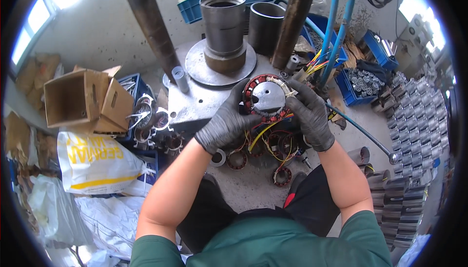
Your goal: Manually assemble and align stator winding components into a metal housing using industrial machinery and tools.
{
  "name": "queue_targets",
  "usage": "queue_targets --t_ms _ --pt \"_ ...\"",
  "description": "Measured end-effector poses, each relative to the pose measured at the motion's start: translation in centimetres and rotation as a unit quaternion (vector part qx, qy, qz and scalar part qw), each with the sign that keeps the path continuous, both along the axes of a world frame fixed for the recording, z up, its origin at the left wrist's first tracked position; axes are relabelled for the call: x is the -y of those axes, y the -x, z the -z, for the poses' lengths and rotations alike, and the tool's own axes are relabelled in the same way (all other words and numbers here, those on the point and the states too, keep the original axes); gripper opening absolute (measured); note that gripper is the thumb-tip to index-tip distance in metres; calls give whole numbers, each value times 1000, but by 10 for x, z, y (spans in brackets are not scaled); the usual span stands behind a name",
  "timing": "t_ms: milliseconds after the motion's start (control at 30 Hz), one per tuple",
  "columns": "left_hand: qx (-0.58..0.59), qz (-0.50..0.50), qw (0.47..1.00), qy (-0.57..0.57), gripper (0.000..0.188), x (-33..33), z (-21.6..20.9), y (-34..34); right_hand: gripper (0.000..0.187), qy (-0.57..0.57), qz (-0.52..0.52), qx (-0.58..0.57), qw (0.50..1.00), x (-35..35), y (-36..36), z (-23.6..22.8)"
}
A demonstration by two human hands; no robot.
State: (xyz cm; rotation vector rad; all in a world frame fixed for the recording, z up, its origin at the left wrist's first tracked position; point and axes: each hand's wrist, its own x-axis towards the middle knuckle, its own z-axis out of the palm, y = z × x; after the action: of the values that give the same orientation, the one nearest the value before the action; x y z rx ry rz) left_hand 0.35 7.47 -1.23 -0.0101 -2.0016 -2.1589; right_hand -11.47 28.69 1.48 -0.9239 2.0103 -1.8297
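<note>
In front of me, above the near part of a steel machine plate, I hold a ring-shaped motor stator with red-brown windings. My left hand, in a dark glove, grips its left side, thumb along the lower rim. My right hand, gloved alike, has its fingers closed on the right side, by pale lacing or leads. Through the ring's opening the grey plate shows. Below the hands, several more wound stators with coloured wires lie near my feet; one yellow wire arcs just under the ring.
A stepped steel cylinder stands on a round flange between two upright columns. Blue hoses hang at right. Stacked metal sleeves fill the right side. Cardboard boxes and a white sack lie left.
</note>
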Motion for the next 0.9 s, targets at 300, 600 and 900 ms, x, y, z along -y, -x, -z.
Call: queue_targets --t_ms 300,600,900 --pt "-83 -165 957 224 99 -22 -7 4 64 -35 -17 -273 961 -23 25 20" --pt "-213 -213 895 328 88 -23 5 13 65 -30 0 -255 966 -29 24 25" --pt "-68 -148 986 34 103 -36 -10 8 54 51 -5 -240 969 -24 31 28"
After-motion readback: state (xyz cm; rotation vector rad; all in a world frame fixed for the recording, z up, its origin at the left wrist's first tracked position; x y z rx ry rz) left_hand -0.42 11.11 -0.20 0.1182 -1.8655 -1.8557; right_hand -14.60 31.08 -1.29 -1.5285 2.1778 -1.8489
